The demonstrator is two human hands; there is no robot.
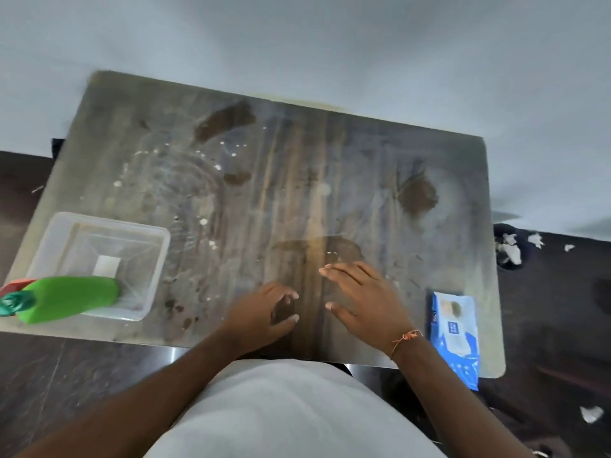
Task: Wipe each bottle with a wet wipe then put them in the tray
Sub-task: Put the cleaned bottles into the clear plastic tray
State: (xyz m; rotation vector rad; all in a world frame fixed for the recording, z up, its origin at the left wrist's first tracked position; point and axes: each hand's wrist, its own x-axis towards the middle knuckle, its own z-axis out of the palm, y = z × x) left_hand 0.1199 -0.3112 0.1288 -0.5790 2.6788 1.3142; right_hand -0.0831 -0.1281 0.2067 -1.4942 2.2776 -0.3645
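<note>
Green bottle (69,297) lies on its side at the table's near-left corner, teal-green cap (16,302) pointing left, its base end over the near rim of the clear plastic tray (155,259). Can't tell if the base rests on the rim or inside. Something red-orange (18,284) just behind the cap, mostly hidden, can't identify. Tray sits on the left side of the table, a white rectangular piece (106,266) flat on its bottom. Blue and white wet wipe pack (455,335) lies at the near-right edge, its near end overhanging the table edge.

Both hands are over the near-middle of the table, well apart from bottle and tray, holding nothing. Left hand (264,312): palm down, fingers loosely curved, thumb tucked toward the right, fingertips near the tabletop; contact unclear. Right hand (363,295): palm down, fingers straight and pointing left and slightly away, thumb spread out toward the left hand. Small gap between the two hands, not touching. Right hand is near the wipe pack but apart from it. Orange thread bracelet (405,338) on the right wrist. Both forearms bare, reaching forward from the lower frame, converging toward the middle.

Table (297,166) is dark wood-grain, worn, with pale specks and brown patches. White shirt (291,411) at bottom centre. Dark floor (555,325) on the right with white crumpled scraps (510,251). Frame is a bit motion-blurred.
</note>
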